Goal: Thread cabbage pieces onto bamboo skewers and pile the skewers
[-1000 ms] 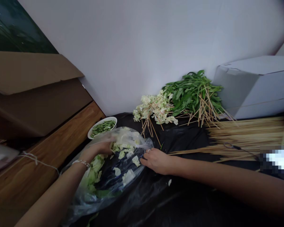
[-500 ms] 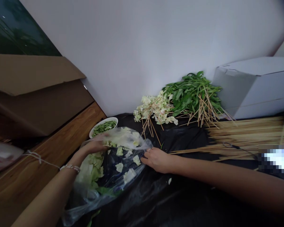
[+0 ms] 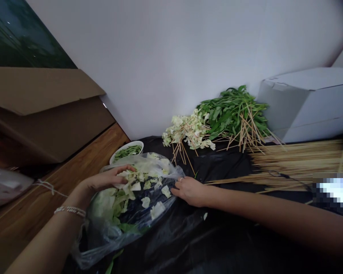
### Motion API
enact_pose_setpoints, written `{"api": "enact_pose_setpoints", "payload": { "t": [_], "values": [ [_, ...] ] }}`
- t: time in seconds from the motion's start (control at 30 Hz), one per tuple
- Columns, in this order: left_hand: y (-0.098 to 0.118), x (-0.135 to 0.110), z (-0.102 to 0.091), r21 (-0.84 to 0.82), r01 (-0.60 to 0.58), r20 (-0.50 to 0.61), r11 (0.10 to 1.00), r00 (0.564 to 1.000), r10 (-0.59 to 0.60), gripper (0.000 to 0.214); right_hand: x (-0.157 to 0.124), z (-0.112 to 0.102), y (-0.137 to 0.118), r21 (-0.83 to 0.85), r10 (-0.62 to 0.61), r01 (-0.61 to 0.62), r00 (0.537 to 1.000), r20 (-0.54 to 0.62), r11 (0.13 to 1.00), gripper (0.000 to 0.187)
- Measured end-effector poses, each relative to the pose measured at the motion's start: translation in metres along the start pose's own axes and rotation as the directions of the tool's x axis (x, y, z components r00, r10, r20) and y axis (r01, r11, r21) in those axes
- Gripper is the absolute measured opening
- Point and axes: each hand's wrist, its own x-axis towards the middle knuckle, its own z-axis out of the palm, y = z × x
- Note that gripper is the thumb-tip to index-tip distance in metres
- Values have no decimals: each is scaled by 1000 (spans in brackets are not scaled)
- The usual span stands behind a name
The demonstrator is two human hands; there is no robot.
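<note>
A clear plastic bag (image 3: pixel 108 232) of pale green cabbage pieces (image 3: pixel 123 196) lies open on the black sheet (image 3: pixel 205 243). My left hand (image 3: pixel 105 179) rests at the bag's mouth with its fingers closed on a handful of cabbage pieces. My right hand (image 3: pixel 190 190) lies on the bag's right edge, fingers curled on the plastic, a ring on one finger. A beaded bracelet (image 3: pixel 70 210) is on my left wrist.
A white bowl of cut green beans (image 3: pixel 127 150) stands behind the bag. Cabbage skewers (image 3: pixel 185 135) and leafy green skewers (image 3: pixel 234 112) lie by the wall. A heap of bare bamboo sticks (image 3: pixel 297 163) lies at right, under a white box (image 3: pixel 311 102). Cardboard (image 3: pixel 40 110) stands at left.
My left hand has drawn back out of the bag's mouth toward me, bringing cabbage pieces with it. My right hand has hardly moved on the bag's edge.
</note>
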Motion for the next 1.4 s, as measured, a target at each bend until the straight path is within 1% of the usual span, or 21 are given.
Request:
{"api": "enact_pose_setpoints", "payload": {
  "t": [0.1,0.2,0.27,0.4,0.53,0.63,0.67,0.7,0.73,0.8,0.83,0.87,0.93,0.97,1.0,1.07,1.13,1.2,1.3,1.33,1.4],
  "values": [
    [1,-6,9,-219,-14,188,976,980,57,61,-5,-13,0,44,18,-19,1000,22,999,24],
    [9,-10,17,-256,-46,258,966,959,114,62,-17,-38,7,195,28,-28,1000,5,980,44],
    [20,-11,22,-257,-64,305,964,942,143,64,-29,-56,18,316,94,-63,992,-83,947,49],
    [50,-11,33,-270,-147,380,952,892,246,64,-64,-80,48,414,331,-226,922,-201,882,35],
    [92,-6,53,-312,-189,459,931,828,322,58,-100,-78,65,418,463,-355,865,-193,837,32],
    [126,2,77,-350,-212,552,912,740,384,57,-115,-70,64,443,487,-377,858,-165,814,31],
    [136,6,88,-358,-238,584,903,698,415,54,-118,-68,63,444,485,-375,860,-161,814,31],
    [144,11,99,-353,-263,635,898,638,436,53,-119,-67,61,443,480,-373,863,-158,815,32],
    [150,15,111,-342,-299,680,891,576,454,52,-121,-65,60,442,480,-374,863,-156,815,32],
    [159,23,136,-293,-375,735,880,500,458,55,-122,-64,60,445,493,-385,856,-156,808,32],
    [160,27,148,-264,-419,756,869,469,456,57,-123,-63,60,449,503,-394,850,-155,802,32],
    [161,30,159,-227,-494,752,839,458,473,59,-125,-63,61,450,512,-402,845,-154,798,32],
    [162,32,176,-118,-684,702,720,455,547,60,-127,-62,63,448,521,-412,840,-151,794,32],
    [163,32,181,-64,-745,680,664,455,576,60,-128,-62,64,445,520,-414,841,-147,794,32],
    [164,31,184,-21,-785,657,619,456,600,59,-129,-62,65,442,518,-414,843,-143,796,32],
    [169,27,182,-1,-809,627,588,458,631,51,-129,-62,67,440,516,-413,844,-144,798,32],
    [176,23,170,-46,-799,612,600,452,649,40,-127,-64,68,440,521,-412,839,-158,798,31],
    [185,19,148,-88,-769,613,634,459,643,29,-122,-68,67,444,528,-408,829,-186,798,30],
    [200,16,109,-153,-618,613,771,553,565,30,-111,-73,60,462,509,-379,838,-197,802,29],
    [205,15,97,-195,-583,579,789,581,572,32,-106,-74,57,462,490,-362,850,-194,810,29],
    [216,16,81,-315,-552,439,772,636,634,32,-97,-76,49,447,447,-329,874,-190,832,29]
  ]
}}
